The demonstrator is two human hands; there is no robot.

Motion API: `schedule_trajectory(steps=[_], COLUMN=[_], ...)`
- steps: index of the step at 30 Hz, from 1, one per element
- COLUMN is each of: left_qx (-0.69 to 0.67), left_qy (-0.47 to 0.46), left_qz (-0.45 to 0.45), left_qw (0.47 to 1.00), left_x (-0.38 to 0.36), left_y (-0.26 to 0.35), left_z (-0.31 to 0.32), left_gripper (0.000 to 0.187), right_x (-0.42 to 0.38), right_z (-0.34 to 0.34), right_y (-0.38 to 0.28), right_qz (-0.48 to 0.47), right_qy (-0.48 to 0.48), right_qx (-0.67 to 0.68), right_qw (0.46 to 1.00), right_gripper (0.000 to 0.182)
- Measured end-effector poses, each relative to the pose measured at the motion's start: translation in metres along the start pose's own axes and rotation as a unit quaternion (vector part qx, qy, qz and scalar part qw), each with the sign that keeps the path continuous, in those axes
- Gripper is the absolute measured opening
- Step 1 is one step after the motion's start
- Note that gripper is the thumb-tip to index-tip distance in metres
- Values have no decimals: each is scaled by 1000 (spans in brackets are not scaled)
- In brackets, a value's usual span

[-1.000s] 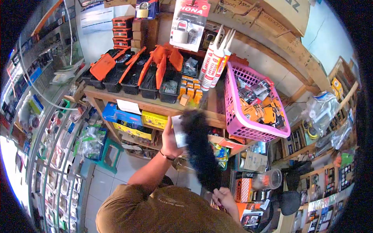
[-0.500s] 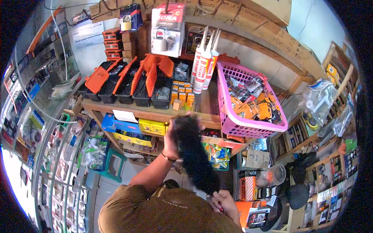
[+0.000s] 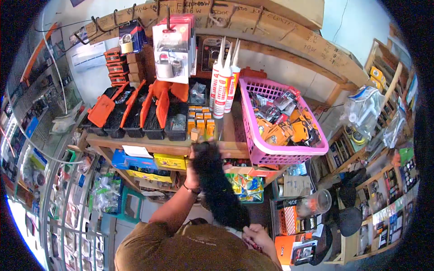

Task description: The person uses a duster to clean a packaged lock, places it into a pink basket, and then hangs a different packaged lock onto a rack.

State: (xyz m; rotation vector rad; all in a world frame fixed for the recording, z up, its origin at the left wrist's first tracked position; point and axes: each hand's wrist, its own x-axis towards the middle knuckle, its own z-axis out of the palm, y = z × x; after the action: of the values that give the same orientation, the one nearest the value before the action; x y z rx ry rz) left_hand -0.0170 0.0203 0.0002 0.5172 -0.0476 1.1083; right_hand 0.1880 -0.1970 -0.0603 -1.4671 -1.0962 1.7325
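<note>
A long black fluffy duster (image 3: 221,189) runs from the shelf's front edge down towards my body, its upper part blurred by motion. My left hand (image 3: 193,175) is against the duster's far end, thumb side showing and most fingers hidden behind the black pile. Lower down, my right hand (image 3: 257,235) is closed around the duster's near end, with a small bit of red showing by the fingers. A dark band circles my left wrist.
Ahead, the wooden shelf (image 3: 176,147) carries black bins with orange lids (image 3: 156,128), small orange boxes (image 3: 201,123), silicone tubes (image 3: 222,90) and a pink basket (image 3: 287,153) of packaged goods. Padlock packs (image 3: 172,56) hang above. A glass case (image 3: 63,198) stands left; stacked goods (image 3: 294,248) stand right.
The view has shifted slightly, so the shelf goods sit farther left. Both hands stay on the duster; its far end and my left hand appear slightly lower and farther left.
</note>
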Motion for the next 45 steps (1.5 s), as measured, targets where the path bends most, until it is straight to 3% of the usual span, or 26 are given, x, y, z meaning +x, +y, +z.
schedule_trajectory(steps=[2,3,4,6,7,8,10,11,12,13,14,15,16,18,19,20,21,25,28,32,37,41,45], left_qx=[-22,-35,-66,89,-57,-87,6,-26,-32,52,134,-2,-32,17,49,37,48,115,148,194,175,78,160], left_qy=[55,61,-16,13,-79,54,45,108,-31,0,27,36,173,98,154,144,155,218,235,252,268,270,287], left_qz=[-2,-4,12,26,0,-20,28,11,-15,-10,-3,24,36,0,14,23,24,16,15,31,64,66,71], left_qw=[998,997,998,996,995,995,999,994,999,999,991,999,984,995,987,989,986,969,960,948,945,958,942], left_x=[1,4,4,9,9,6,12,15,15,15,16,17,17,1,-1,-6,-14,-49,-73,-100,-123,-129,-131], left_y=[10,9,10,10,17,26,27,29,32,35,36,31,40,48,48,46,44,43,51,66,74,76,72], left_z=[15,6,0,-9,-5,14,3,15,-1,-10,-18,-36,7,-32,-19,-30,-36,-55,-62,-74,-87,-86,-86], left_gripper=[57,56,57,57,57,60,60,58,56,57,58,58,56,52,48,45,45,44,43,41,41,41,47], right_x=[5,8,9,7,7,8,12,15,17,16,13,10,7,0,-2,-4,-4,-12,-1,32,76,126,180], right_z=[3,9,13,10,3,0,1,6,10,14,13,9,9,12,13,14,10,15,18,31,44,38,25], right_y=[-12,-12,-12,-29,-33,-38,-47,-45,-45,-59,-62,-65,-67,-81,-85,-86,-79,-106,-121,-109,-94,-117,-156], right_qz=[33,-27,-86,-89,-37,17,42,16,-13,-68,-70,-36,-1,-34,-41,-49,-98,-124,-97,-71,-84,-73,-78], right_qy=[38,37,34,-11,12,35,40,28,17,-26,-20,-14,-7,64,90,116,103,95,52,64,132,136,169], right_qx=[61,-40,-138,-194,-70,55,90,-32,-151,-237,-234,-150,-67,-109,-62,-15,-4,91,60,53,220,234,204], right_qw=[997,998,986,977,997,998,994,999,988,969,970,988,998,991,993,992,990,984,992,994,963,960,961], right_gripper=[41,41,41,40,40,40,41,41,41,35,35,35,34,33,34,34,30,20,21,22,17,16,15])
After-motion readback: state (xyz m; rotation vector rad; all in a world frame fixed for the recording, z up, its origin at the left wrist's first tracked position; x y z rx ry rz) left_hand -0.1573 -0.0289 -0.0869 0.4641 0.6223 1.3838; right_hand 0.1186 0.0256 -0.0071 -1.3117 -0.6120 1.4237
